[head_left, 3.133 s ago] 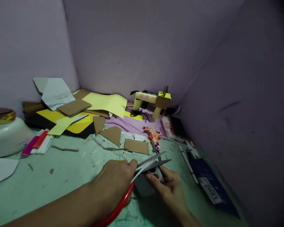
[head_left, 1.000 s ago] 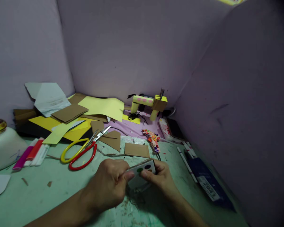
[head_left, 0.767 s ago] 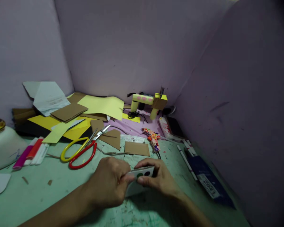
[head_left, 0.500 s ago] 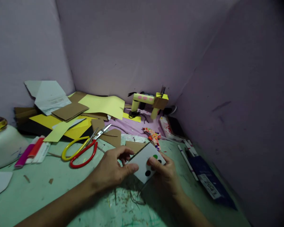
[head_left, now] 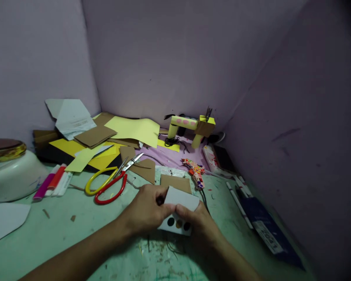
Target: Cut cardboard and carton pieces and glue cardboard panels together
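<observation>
Fingers of our bare left hand (head_left: 150, 208) and right hand (head_left: 204, 224) are clamped on a white rectangular card (head_left: 183, 197) with round dark and tan dots, held over the green table (head_left: 93, 218). Left of our fingers lie red-and-yellow-handled metal scissors (head_left: 125, 169), blades parted. Just beyond our fingertips we see a brown rectangular cardboard piece (head_left: 176, 182); farther, a flower-patterned gun-shaped tool (head_left: 195, 171), then a yellow paper animal (head_left: 185, 122) with pink spots.

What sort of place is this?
Probably a craft corner, perhaps at home: scissors lie open on a paint-marked green tabletop, with markers and a pile of coloured paper near the purplish walls.
</observation>
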{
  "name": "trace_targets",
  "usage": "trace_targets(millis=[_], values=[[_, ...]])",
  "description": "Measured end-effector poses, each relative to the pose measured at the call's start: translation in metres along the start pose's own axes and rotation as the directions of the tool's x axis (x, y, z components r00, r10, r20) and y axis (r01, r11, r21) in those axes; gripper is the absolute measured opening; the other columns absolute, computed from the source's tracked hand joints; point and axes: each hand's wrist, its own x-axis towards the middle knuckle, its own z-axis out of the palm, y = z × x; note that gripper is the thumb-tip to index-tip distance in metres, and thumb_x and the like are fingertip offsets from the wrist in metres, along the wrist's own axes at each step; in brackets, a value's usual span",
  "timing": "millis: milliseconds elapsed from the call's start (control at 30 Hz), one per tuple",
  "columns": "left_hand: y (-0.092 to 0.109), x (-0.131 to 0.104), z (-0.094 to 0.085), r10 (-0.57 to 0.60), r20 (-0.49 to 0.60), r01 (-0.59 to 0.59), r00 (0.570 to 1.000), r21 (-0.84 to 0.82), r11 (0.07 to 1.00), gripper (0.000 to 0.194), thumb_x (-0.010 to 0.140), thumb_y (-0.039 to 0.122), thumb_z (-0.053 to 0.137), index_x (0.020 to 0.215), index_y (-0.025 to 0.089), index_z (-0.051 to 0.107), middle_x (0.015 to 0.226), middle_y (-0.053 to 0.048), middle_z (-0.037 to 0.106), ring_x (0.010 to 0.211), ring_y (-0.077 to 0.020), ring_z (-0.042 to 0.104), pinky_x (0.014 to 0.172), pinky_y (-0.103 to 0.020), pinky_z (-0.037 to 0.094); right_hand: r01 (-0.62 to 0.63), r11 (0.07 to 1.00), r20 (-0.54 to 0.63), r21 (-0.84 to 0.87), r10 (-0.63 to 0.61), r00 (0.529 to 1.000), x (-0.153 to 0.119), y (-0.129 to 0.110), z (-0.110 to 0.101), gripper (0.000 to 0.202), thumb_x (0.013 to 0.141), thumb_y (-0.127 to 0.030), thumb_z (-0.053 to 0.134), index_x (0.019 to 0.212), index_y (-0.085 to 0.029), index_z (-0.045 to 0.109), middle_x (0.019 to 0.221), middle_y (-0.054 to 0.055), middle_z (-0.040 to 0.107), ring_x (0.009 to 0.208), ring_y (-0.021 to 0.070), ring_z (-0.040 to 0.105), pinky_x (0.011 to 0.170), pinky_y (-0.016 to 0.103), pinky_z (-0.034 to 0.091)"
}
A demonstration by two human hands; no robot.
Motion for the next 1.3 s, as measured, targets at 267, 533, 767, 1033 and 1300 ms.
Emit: trace_targets(millis=[267, 533, 767, 1033, 1300], values=[[-0.011, 0.002, 0.003, -0.07, 0.124, 0.086, 0.99, -0.124, 0.989, 0.02, 0.058, 0.026, 0.063, 0.073, 0.014, 0.056, 0.06, 0.001, 0.052, 0.055, -0.0114, 0.045, 0.051, -0.024, 0.033, 0.032, 0.972, 0.016, 0.232, -0.036, 0.999, 0.006, -0.003, -0.004, 0.051, 0.063, -0.033, 0.076, 0.109, -0.014, 0.063, 0.077, 0.009, 0.073, 0.064, 0.0233, 0.066, 0.06, 0.034, 0.052], [-0.003, -0.012, 0.016, 0.017, -0.135, 0.014, 0.991, 0.225, 0.974, 0.023, 0.064, 0.025, 0.054, 0.05, 0.02, 0.037, 0.048, 0.006, 0.037, 0.048, -0.0093, 0.034, 0.044, -0.023, 0.025, -0.048, 0.932, 0.07, 0.358, 0.024, 0.997, 0.003, -0.005, -0.002, 0.06, 0.06, -0.028, 0.08, 0.116, -0.017, 0.061, 0.083, 0.009, 0.075, 0.077, 0.0285, 0.07, 0.075, 0.042, 0.053], [0.002, -0.013, 0.0, 0.193, -0.324, -0.175, 0.926, 0.086, 0.981, 0.029, 0.074, 0.034, 0.052, 0.05, 0.02, 0.044, 0.046, 0.005, 0.04, 0.045, -0.0097, 0.036, 0.044, -0.024, 0.028, -0.086, 0.884, -0.007, 0.46, 0.1, 0.995, 0.005, -0.011, 0.003, 0.062, 0.052, -0.023, 0.084, 0.111, -0.017, 0.063, 0.081, 0.007, 0.076, 0.085, 0.0311, 0.069, 0.084, 0.047, 0.051], [-0.004, -0.006, -0.017, 0.231, -0.503, -0.205, 0.832, 0.108, 0.973, 0.024, 0.078, 0.03, 0.05, 0.057, 0.019, 0.056, 0.046, 0.005, 0.047, 0.04, -0.009, 0.036, 0.041, -0.023, 0.028, -0.134, 0.86, -0.076, 0.493, 0.196, 0.978, 0.008, -0.01, -0.003, 0.057, 0.047, -0.022, 0.086, 0.1, -0.016, 0.067, 0.076, 0.006, 0.076, 0.08, 0.0307, 0.07, 0.083, 0.048, 0.052], [0.002, -0.002, -0.028, 0.012, -0.571, -0.074, 0.821, -0.086, 0.994, 0.018, 0.062, 0.023, 0.06, 0.074, 0.014, 0.069, 0.061, -0.002, 0.066, 0.048, -0.0111, 0.052, 0.045, -0.022, 0.039, -0.005, 0.967, -0.068, 0.253, 0.023, 0.997, 0.006, -0.002, -0.011, 0.036, 0.061, -0.027, 0.079, 0.093, -0.015, 0.069, 0.069, 0.005, 0.073, 0.053, 0.0191, 0.063, 0.054, 0.031, 0.052]])
